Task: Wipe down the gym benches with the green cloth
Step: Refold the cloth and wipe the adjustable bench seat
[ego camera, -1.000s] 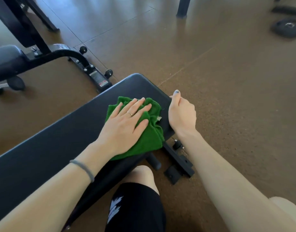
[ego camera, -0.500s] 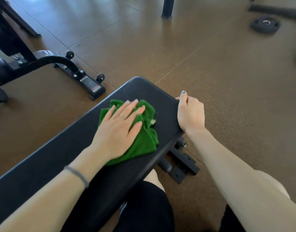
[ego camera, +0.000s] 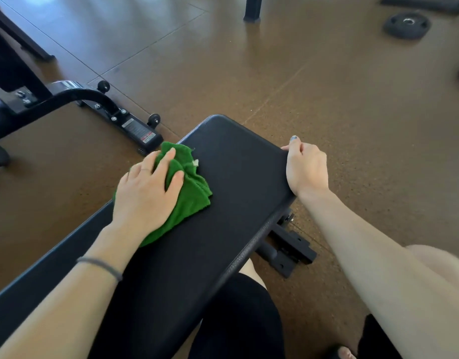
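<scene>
A black padded gym bench runs from lower left to the centre of the head view. A crumpled green cloth lies on its pad at the far long edge. My left hand presses flat on the cloth, its fingertips reaching over that edge. My right hand grips the corner at the bench's short end, thumb on top and fingers curled under the rim. My knees show below the bench.
Another machine's black curved frame with small wheels and a warning label stands on the brown floor at left. A black weight plate lies far right. A black post stands at top centre. The bench's foot bracket sticks out underneath.
My left hand has slid the green cloth from near the bench's end across to its far long edge. My right hand has kept its grip on the end corner.
</scene>
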A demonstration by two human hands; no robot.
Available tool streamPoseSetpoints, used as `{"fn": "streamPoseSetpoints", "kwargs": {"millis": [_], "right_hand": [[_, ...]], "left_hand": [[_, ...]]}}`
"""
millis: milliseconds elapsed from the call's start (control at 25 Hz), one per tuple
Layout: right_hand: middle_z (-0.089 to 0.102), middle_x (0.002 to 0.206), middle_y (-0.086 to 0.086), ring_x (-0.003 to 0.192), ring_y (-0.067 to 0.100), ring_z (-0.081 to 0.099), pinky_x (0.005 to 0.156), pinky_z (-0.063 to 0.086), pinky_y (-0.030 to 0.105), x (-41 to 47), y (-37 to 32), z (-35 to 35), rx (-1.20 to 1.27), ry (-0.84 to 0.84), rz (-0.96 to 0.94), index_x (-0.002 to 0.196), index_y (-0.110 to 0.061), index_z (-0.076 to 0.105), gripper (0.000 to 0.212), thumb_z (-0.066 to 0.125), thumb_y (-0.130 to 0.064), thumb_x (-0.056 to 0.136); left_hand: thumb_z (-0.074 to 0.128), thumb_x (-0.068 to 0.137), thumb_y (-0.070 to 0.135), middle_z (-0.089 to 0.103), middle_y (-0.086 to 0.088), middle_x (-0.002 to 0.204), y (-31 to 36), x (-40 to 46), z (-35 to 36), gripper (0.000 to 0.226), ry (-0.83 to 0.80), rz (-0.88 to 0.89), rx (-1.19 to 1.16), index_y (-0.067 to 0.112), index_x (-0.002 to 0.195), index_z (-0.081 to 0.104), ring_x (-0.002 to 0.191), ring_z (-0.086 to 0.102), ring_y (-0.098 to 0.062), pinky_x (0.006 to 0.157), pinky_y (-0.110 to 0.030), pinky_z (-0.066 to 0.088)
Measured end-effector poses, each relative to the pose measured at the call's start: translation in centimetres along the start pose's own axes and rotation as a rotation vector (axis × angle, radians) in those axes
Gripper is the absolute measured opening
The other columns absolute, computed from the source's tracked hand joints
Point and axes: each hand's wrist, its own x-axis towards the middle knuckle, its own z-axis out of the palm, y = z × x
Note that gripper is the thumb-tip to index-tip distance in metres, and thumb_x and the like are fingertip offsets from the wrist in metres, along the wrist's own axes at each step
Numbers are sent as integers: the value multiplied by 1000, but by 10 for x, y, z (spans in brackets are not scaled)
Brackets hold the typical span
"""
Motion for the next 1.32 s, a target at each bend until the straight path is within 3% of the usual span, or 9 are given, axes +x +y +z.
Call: {"fn": "streamPoseSetpoints", "kwargs": {"millis": [240, 440, 640, 800, 960, 1040, 1120, 1200, 1320], "right_hand": [[72, 93, -6, 83, 6, 63, 89, 53, 37, 1, 4, 4, 95, 11, 11, 105, -19, 80, 57, 28, -42, 110], [76, 100, 1, 93, 15, 66, 92, 50, 35, 7, 8, 3, 138, 28, -18, 102, -17, 80, 61, 24, -42, 110], [71, 113, 2, 107, 19, 63, 97, 47, 36, 10, 9, -5, 386, -15, 130, 112, -15, 72, 53, 23, -36, 110], [75, 106, 13, 94, 26, 72, 83, 54, 36, 6, 30, -26, 854, -305, 564, 109, -17, 69, 56, 24, -50, 109], [75, 119, 18, 112, 34, 71, 90, 56, 44, 2, 44, -40, 877, -560, 547, 136, -12, 62, 66, 22, -56, 107], [73, 123, 17, 118, 35, 68, 94, 55, 48, 7, 47, -45, 884, -587, 547, 138, -15, 61, 69, 20, -61, 106], [70, 129, 18, 120, 36, 67, 98, 53, 51, 13, 47, -48, 912, -560, 564, 141, -16, 59, 74, 20, -67, 103], [64, 137, 18, 123, 37, 63, 104, 49, 54, 20, 45, -51, 919, -430, 592, 148, -18, 51, 75, 23, -69, 102], [62, 137, 16, 122, 33, 62, 98, 53, 50, 20, 40, -52, 860, -308, 559, 145, -18, 54, 71, 24, -68, 103]], "left_hand": [[24, 108, 53, 60, -21, 135, 78, 106, -7, 53, -51, -78, -68, 13, 129, 52, 123, 57, -43, 98, -49, 41], [28, 104, 52, 66, -10, 121, 132, 160, 0, 47, -96, 72, 42, 20, 109, 63, 107, 58, -34, 82, -41, 37], [26, 106, 51, 71, -4, 126, 180, 110, 16, 53, -44, 480, 223, 26, 111, 73, 122, 60, -27, 114, -44, 34], [30, 104, 53, 56, 4, 149, 188, 27, 24, 52, -45, 625, 51, 27, 137, 61, 144, 43, -21, 126, -51, 18], [44, 100, 46, 18, 7, 172, 159, -21, 25, 53, -106, 875, 105, 37, 152, 45, 161, 8, -19, 129, -52, 9], [50, 94, 45, 27, 6, 169, 163, -10, 22, 48, -131, 894, 104, 39, 142, 54, 159, 14, -21, 128, -53, 14], [51, 86, 50, 52, 2, 146, 190, 14, 18, 45, -165, 866, 189, 35, 126, 63, 146, 39, -26, 122, -53, 27], [47, 90, 54, 65, 3, 110, 227, 43, 12, 36, -264, 752, 247, 31, 111, 66, 115, 62, -27, 91, -42, 48], [36, 100, 56, 64, 4, 90, 246, 69, 9, 43, -319, 601, 255, 27, 94, 67, 94, 66, -26, 63, -33, 41]]}}
